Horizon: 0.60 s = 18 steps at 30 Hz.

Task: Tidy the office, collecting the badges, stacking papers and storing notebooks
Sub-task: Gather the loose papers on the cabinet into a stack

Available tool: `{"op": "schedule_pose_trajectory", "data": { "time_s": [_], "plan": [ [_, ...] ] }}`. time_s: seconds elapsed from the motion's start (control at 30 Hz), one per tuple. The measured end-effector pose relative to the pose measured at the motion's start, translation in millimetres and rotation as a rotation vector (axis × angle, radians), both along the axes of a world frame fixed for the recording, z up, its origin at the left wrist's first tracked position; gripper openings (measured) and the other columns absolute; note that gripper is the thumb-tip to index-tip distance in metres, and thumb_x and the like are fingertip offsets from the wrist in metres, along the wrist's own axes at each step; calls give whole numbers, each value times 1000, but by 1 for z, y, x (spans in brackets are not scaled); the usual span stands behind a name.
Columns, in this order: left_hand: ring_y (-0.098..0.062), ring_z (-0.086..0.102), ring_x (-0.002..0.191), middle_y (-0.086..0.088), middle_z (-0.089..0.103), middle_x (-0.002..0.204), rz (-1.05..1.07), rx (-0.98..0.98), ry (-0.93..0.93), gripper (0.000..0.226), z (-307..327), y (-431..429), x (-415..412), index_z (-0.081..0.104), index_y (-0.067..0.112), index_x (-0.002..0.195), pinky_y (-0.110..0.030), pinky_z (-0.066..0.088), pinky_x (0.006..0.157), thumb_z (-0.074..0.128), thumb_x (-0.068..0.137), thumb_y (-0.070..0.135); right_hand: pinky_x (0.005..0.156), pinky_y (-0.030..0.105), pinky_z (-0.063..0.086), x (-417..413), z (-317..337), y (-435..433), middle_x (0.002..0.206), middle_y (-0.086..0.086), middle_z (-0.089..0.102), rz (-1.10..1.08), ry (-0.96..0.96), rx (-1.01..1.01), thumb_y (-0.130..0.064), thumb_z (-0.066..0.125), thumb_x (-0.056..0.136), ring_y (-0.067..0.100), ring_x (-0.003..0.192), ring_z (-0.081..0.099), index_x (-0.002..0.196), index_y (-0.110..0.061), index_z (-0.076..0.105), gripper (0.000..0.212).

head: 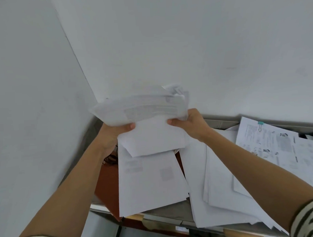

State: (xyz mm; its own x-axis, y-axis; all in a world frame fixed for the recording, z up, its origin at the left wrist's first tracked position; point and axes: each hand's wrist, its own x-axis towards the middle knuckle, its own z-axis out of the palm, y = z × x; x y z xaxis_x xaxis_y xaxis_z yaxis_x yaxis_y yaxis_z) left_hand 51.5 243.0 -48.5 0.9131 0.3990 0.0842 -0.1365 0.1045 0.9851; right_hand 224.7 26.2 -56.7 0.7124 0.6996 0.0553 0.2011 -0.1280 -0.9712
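Observation:
Both hands hold one bundle of white papers (143,110) up in front of the wall, above the top of a grey cabinet. My left hand (113,135) grips its left end with the thumb on the near side. My right hand (189,126) grips its right end the same way. The bundle's sheets are uneven, and a few hang down lower in the middle. Beneath it, a white sheet (147,180) lies on a reddish-brown folder (106,187). No badges or notebooks show.
More loose white sheets (216,187) overhang the grey cabinet top's (175,212) front edge at right. A printed stack with a teal binder clip (260,123) lies at the far right. White walls meet in a corner at left.

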Motion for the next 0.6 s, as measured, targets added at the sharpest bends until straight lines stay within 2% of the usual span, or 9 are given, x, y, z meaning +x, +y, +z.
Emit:
{"op": "schedule_pose_trajectory", "data": {
  "time_s": [0.03, 0.1, 0.2, 0.3, 0.37, 0.43, 0.5, 0.57, 0.6],
  "plan": [
    [-26, 65, 112, -6, 69, 120, 22, -39, 3, 49, 0, 4, -1, 69, 22, 116, -35, 57, 81, 82, 69, 10, 73, 46, 56, -1, 7, 5, 88, 22, 72, -34, -13, 5, -21, 80, 80, 23, 78, 68, 91, 12, 67, 37],
    [-25, 67, 110, -7, 69, 121, 45, -94, 24, 51, 5, 14, -4, 70, 19, 115, -35, 58, 78, 85, 67, 12, 73, 44, 61, -1, 22, 14, 88, 15, 75, -59, 33, 50, -23, 81, 79, 24, 80, 74, 89, 3, 72, 30],
    [-29, 69, 104, -9, 71, 117, 44, -134, 146, 38, 2, 25, -14, 75, 19, 107, -38, 59, 74, 83, 70, 21, 75, 39, 61, -3, 33, 23, 100, 9, 76, 25, 244, 112, -20, 80, 81, 26, 91, 74, 103, -7, 74, 27],
    [-32, 70, 99, -15, 71, 115, 39, -243, 289, 32, -21, 26, -28, 73, 13, 109, -41, 60, 72, 73, 77, 17, 69, 35, 61, -13, 14, 35, 104, 10, 75, 0, 482, 23, -20, 75, 86, 25, 90, 74, 110, -7, 70, 28],
    [-35, 70, 98, -18, 70, 115, 58, -296, 388, 39, -41, 27, -41, 68, 7, 114, -45, 59, 72, 73, 76, 14, 75, 34, 60, -23, -11, 38, 104, 9, 75, 7, 595, -85, -24, 68, 91, 24, 92, 73, 110, -7, 70, 26],
    [-38, 70, 98, -21, 69, 116, 79, -353, 475, 42, -63, 28, -55, 66, 4, 116, -49, 59, 76, 72, 75, 14, 73, 25, 57, -35, -38, 31, 100, 1, 76, -1, 532, -237, -35, 66, 92, 16, 88, 73, 102, -13, 72, 25],
    [-40, 68, 102, -22, 68, 116, 103, -399, 562, 45, -84, 28, -72, 63, 3, 120, -53, 55, 84, 71, 77, 14, 73, 18, 49, -45, -64, 21, 98, -11, 71, -41, 350, -396, -48, 66, 88, 11, 90, 67, 99, -19, 70, 31],
    [-42, 66, 104, -22, 69, 115, 129, -416, 631, 42, -99, 23, -85, 61, 2, 123, -53, 54, 87, 68, 83, 11, 87, 29, 46, -53, -84, 11, 118, -7, 59, -127, 241, -509, -55, 64, 86, 17, 110, 57, 123, -18, 58, 53],
    [-42, 67, 103, -22, 69, 114, 144, -407, 655, 40, -105, 21, -89, 60, 1, 124, -52, 54, 87, 67, 85, 8, 89, 34, 47, -56, -90, 9, 124, -3, 54, -172, 272, -534, -56, 64, 85, 21, 115, 54, 132, -17, 51, 62]
  ]
}}
